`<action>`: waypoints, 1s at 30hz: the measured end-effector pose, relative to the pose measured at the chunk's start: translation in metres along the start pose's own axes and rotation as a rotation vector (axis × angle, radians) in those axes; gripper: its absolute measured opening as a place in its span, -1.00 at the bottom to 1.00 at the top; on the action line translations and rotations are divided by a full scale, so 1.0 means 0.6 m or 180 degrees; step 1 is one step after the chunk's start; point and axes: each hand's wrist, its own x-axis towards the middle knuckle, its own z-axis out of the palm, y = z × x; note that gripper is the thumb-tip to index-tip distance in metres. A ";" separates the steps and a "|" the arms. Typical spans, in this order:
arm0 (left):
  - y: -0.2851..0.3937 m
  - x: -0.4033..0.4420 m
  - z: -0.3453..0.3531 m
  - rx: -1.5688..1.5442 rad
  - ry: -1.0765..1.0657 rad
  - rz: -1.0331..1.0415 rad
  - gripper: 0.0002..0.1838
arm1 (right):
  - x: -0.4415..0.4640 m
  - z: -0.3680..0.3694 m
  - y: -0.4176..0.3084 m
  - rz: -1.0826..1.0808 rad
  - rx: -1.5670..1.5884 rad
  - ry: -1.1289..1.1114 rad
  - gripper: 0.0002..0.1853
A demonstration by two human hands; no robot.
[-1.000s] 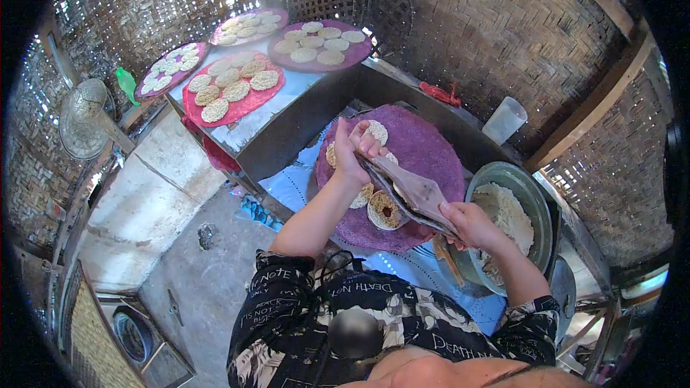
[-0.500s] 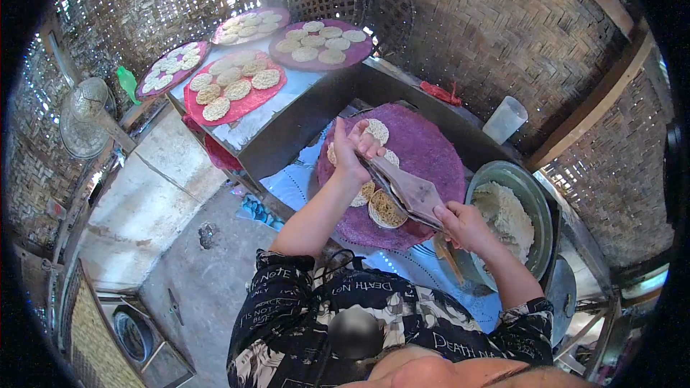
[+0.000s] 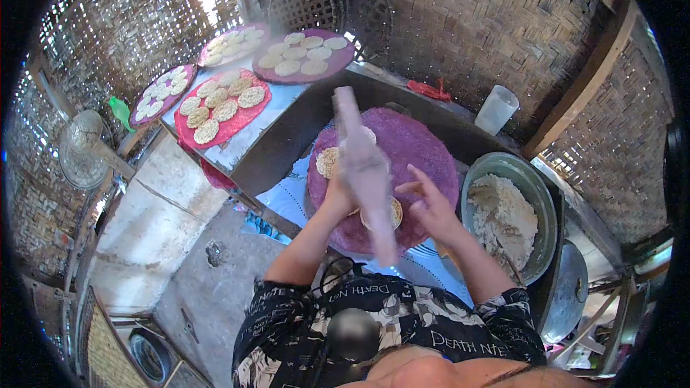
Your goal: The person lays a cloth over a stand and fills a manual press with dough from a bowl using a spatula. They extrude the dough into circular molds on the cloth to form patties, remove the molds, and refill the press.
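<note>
A long, flat, pinkish-grey piece (image 3: 363, 162), narrow at both ends and wide in the middle, is blurred by motion above the mat. My left hand (image 3: 340, 194) holds it from the left side, with most of its fingers hidden behind it. To the right, my right hand (image 3: 431, 208) is open, fingers apart, over the round purple mat (image 3: 424, 144). On that mat lie a pale grainy round cake (image 3: 328, 162) and, partly covered by the piece, a white-rimmed round (image 3: 394, 210) with brown grains inside.
A green basin (image 3: 543, 244) of pale crumbly dough (image 3: 503, 215) stands at the right. Beyond the mat runs a dark ledge wall (image 3: 287, 126). Round cakes fill several trays, including a red sheet (image 3: 233, 118). A translucent cup (image 3: 497, 110) and red bundle (image 3: 429, 89) sit behind.
My right hand has let go of the pinkish-grey piece and opened. The piece has swung more upright and stays with my left hand, which has moved lower.
</note>
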 end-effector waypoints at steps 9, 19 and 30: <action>-0.032 -0.069 -0.103 0.0300 0.1366 0.0435 -0.74 | -0.007 0.052 0.072 -0.0114 -0.2389 -0.0442 0.20; -0.046 -0.075 -0.102 0.0351 0.1323 0.0410 -0.76 | -0.002 0.026 0.061 -0.0187 -0.1990 -0.0106 0.19; -0.051 -0.068 -0.092 0.0504 0.0959 0.0350 -0.77 | 0.003 0.021 0.103 0.0289 -0.2184 0.0881 -0.78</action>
